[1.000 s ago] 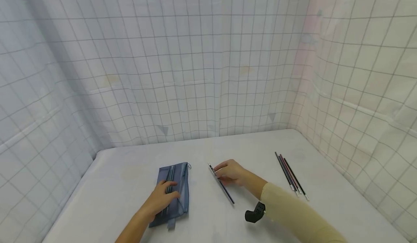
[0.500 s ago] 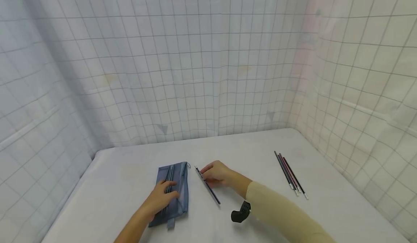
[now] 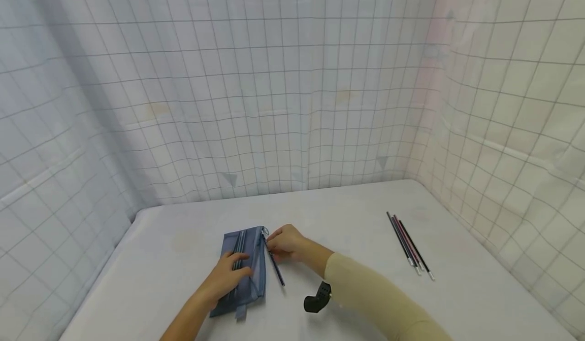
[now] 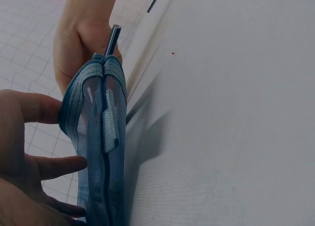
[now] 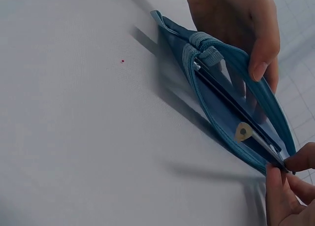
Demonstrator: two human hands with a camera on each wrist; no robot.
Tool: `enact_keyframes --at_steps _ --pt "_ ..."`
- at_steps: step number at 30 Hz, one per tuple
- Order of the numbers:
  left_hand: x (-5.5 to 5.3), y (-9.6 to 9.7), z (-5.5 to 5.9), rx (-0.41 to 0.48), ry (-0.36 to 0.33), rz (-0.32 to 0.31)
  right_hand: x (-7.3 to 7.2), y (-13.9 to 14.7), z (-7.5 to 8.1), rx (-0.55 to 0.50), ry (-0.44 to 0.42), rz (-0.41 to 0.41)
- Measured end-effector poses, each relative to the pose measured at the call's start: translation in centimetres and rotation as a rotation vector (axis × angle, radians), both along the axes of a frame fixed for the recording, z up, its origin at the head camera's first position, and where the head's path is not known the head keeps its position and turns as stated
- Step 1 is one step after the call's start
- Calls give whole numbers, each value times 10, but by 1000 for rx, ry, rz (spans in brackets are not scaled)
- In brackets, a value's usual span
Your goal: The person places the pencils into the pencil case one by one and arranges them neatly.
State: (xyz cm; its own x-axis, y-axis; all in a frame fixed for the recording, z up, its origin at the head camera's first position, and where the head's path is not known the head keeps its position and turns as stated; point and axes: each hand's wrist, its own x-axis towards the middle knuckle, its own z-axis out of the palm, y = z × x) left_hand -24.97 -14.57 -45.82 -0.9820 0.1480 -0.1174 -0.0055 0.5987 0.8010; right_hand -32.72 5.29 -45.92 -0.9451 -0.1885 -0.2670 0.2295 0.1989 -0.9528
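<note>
A blue mesh pencil case (image 3: 257,260) lies on the white table, its zipped mouth spread apart in the right wrist view. My left hand (image 3: 227,276) rests on top of it with fingers spread; the thumb touches the rim of the mouth. At the right side of the case, my right hand (image 3: 286,242) pinches a dark pencil (image 3: 276,271). The pencil's sharpened tip (image 5: 243,131) shows at the mouth in the right wrist view. A dark pencil (image 5: 229,99) lies inside the case; how many are in there I cannot tell.
Several dark and reddish pencils (image 3: 408,242) with white ends lie side by side at the right of the table (image 3: 356,206). Grid-patterned white curtains (image 3: 274,102) enclose the back and sides. A black device (image 3: 317,298) hangs from my right wrist.
My right hand has moved left with the pencil, from the middle of the table to the right edge of the pencil case. The left hand has stayed on the case.
</note>
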Motion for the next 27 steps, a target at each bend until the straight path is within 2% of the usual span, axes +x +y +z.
enact_keyframes --at_steps 7,13,19,23,27 --pt "0 0 0 11 -15 2 3 -12 2 14 25 -74" --pt "-1 0 0 9 -22 7 4 -19 4 64 29 -105" --pt "-1 1 1 1 -22 9 6 -24 5 67 36 -130" --pt "-1 0 1 9 -21 4 7 -27 3 41 29 -131" --pt "0 -1 1 20 -23 -1 8 -28 3 -47 -9 -80"
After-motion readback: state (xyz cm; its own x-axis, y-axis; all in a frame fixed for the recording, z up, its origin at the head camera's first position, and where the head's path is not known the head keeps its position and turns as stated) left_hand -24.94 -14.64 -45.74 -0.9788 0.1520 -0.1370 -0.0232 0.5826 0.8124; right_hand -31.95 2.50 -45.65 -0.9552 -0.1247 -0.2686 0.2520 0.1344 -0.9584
